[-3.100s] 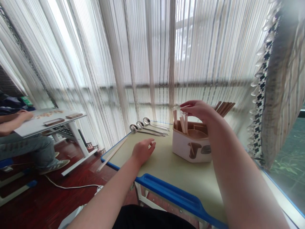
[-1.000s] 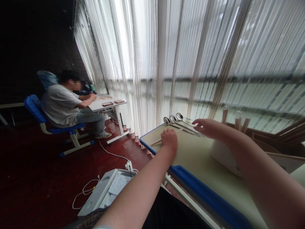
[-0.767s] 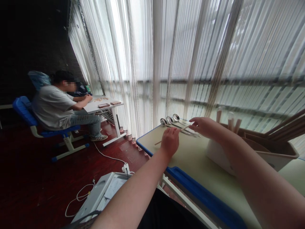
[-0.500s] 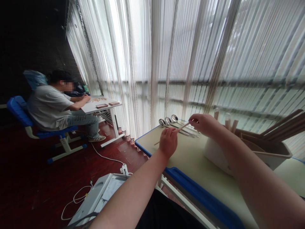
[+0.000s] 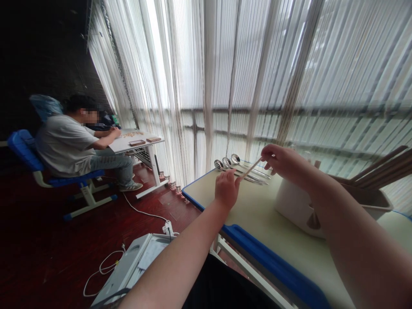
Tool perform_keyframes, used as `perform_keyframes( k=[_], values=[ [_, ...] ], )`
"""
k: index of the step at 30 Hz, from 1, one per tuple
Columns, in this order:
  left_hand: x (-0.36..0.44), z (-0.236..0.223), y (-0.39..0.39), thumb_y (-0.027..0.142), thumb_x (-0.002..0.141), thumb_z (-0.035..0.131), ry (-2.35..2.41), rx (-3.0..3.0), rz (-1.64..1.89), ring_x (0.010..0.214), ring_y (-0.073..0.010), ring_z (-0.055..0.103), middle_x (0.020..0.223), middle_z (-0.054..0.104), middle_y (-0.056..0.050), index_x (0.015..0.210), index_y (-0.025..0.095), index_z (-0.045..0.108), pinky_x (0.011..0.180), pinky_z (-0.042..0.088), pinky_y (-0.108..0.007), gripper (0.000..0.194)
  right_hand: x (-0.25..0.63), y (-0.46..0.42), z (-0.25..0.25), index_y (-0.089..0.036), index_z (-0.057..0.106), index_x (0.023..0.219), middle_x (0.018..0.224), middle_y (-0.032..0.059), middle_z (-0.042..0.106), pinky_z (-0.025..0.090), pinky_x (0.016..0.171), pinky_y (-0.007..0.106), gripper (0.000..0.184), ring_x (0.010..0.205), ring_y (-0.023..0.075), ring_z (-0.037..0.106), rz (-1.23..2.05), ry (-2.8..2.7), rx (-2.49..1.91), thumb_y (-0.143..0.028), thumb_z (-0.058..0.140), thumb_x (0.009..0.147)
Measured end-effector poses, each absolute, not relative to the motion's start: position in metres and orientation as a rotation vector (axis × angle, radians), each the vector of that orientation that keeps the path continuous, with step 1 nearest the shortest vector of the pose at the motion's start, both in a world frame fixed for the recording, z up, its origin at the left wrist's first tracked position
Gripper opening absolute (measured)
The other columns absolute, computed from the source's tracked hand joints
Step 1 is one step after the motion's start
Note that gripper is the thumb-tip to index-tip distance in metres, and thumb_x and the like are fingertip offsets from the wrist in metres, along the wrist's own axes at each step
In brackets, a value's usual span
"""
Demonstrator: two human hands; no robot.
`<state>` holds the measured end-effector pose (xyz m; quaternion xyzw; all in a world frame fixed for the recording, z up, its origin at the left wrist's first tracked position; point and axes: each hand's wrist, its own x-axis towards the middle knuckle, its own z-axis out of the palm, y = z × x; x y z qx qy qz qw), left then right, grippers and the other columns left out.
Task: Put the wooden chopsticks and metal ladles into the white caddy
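Observation:
A thin pale wooden chopstick (image 5: 251, 168) slants upward to the right between my two hands, above the table. My left hand (image 5: 226, 189) is closed around its lower end. At the upper end, my right hand (image 5: 280, 162) pinches it with the fingertips. Just behind the hands, three shiny metal kitchen utensils lie side by side: a slotted spoon (image 5: 218, 164), a middle ladle or skimmer (image 5: 226, 162) and another ladle (image 5: 235, 159). My right forearm partly covers a beige utensil holder (image 5: 292, 206).
Long brown wooden sticks (image 5: 383, 167) stick out of the holder's right side. The table (image 5: 257, 219) has a blue edge. A grey cabinet (image 5: 138, 262) with cables stands lower left. A person (image 5: 67, 141) sits at another table (image 5: 128, 148) on the left; sheer curtains (image 5: 193, 77) hang behind.
My right hand has moved slightly right and up. The chopstick has shifted with it, and its lower tail no longer shows beyond my left hand.

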<state>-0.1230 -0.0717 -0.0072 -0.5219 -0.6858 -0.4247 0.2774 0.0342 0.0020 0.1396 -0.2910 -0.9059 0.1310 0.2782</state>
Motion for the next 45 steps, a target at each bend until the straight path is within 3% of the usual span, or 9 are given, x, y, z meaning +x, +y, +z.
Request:
perform_keyframes(
  k=[7,14,18,24,29,36,40,42,45],
  values=[
    [-0.119,-0.005,-0.075,0.03,0.092,0.04,-1.737,-1.597,-1.158,0.093,-0.0174,0.061,0.096,0.067,-0.007,0.108,0.016,0.053,0.087,0.043,-0.034,0.025,0.039,-0.006,0.148,-0.018,0.059,0.083,0.066,0.0028,0.066,0.048,0.048,0.023,0.009,0.051,0.0134,0.062,0.458,-2.398,-0.694,-0.022,0.05,0.081],
    [-0.116,-0.005,-0.077,0.034,0.093,0.036,-1.792,-1.824,-1.166,0.074,-0.0137,0.063,0.081,0.069,-0.003,0.097,0.019,0.061,0.072,0.046,-0.026,0.029,0.039,-0.003,0.144,-0.018,0.063,0.085,0.075,0.0054,0.069,0.049,0.047,0.023,0.022,0.057,0.0138,0.064,0.593,-2.355,-0.652,-0.036,0.051,0.083],
    [-0.115,-0.005,-0.078,0.037,0.094,0.034,-1.83,-1.878,-1.226,0.067,-0.0108,0.061,0.075,0.067,-0.001,0.09,0.02,0.063,0.065,0.045,-0.022,0.034,0.04,0.0,0.144,-0.018,0.065,0.088,0.073,0.0037,0.07,0.051,0.049,0.024,0.028,0.054,0.013,0.063,0.638,-2.429,-0.633,-0.042,0.061,0.076],
    [-0.116,-0.007,-0.074,0.035,0.094,0.034,-1.803,-1.876,-1.2,0.065,-0.0118,0.06,0.071,0.066,-0.001,0.087,0.019,0.062,0.065,0.044,-0.023,0.033,0.044,0.008,0.147,-0.017,0.068,0.088,0.075,0.0041,0.071,0.055,0.063,0.027,0.028,0.066,0.016,0.067,0.845,-2.453,-0.559,-0.036,0.069,0.068],
    [-0.115,-0.01,-0.071,0.033,0.092,0.039,-1.722,-1.857,-1.072,0.07,-0.0161,0.061,0.078,0.068,-0.005,0.087,0.017,0.062,0.072,0.042,-0.029,0.029,0.056,0.004,0.158,-0.017,0.068,0.08,0.072,0.0049,0.07,0.057,0.065,0.028,0.021,0.067,0.0163,0.067,0.924,-2.274,-0.556,-0.033,0.071,0.068],
    [-0.068,0.009,-0.067,0.035,0.093,0.033,-1.673,-1.799,-1.583,0.06,-0.0128,0.055,0.062,0.059,-0.001,0.073,0.017,0.057,0.062,0.04,-0.025,0.036,0.083,-0.017,0.179,-0.017,0.067,0.091,0.077,0.0045,0.069,0.057,0.067,0.028,0.028,0.067,0.0132,0.066,1.011,-2.204,-0.432,-0.035,0.071,0.069],
    [-0.036,0.042,-0.051,0.04,0.093,0.033,-1.586,-1.78,-1.883,0.052,-0.0102,0.048,0.057,0.053,0.002,0.075,0.017,0.056,0.053,0.036,-0.022,0.036,0.098,-0.02,0.186,-0.015,0.066,0.083,0.076,0.0033,0.068,0.055,0.069,0.028,0.024,0.068,0.0121,0.064,1.035,-2.134,-0.302,-0.033,0.072,0.068],
    [-0.028,0.058,-0.04,0.042,0.092,0.034,-1.489,-1.837,-1.874,0.053,-0.0104,0.048,0.057,0.052,0.002,0.075,0.017,0.056,0.055,0.036,-0.023,0.037,0.107,-0.019,0.191,-0.014,0.065,0.078,0.07,0.0023,0.066,0.055,0.066,0.028,0.023,0.066,0.0119,0.063,0.999,-2.086,-0.267,-0.033,0.072,0.068],
    [-0.027,0.067,-0.022,0.045,0.092,0.03,-1.272,-1.778,-1.909,0.071,-0.0137,0.055,0.073,0.058,-0.002,0.089,0.017,0.059,0.068,0.042,-0.026,0.04,0.122,-0.013,0.196,-0.014,0.063,0.075,0.065,0.0014,0.063,0.054,0.061,0.027,0.02,0.063,0.0119,0.062,0.876,-1.944,-0.257,-0.033,0.07,0.071]
  ],
)
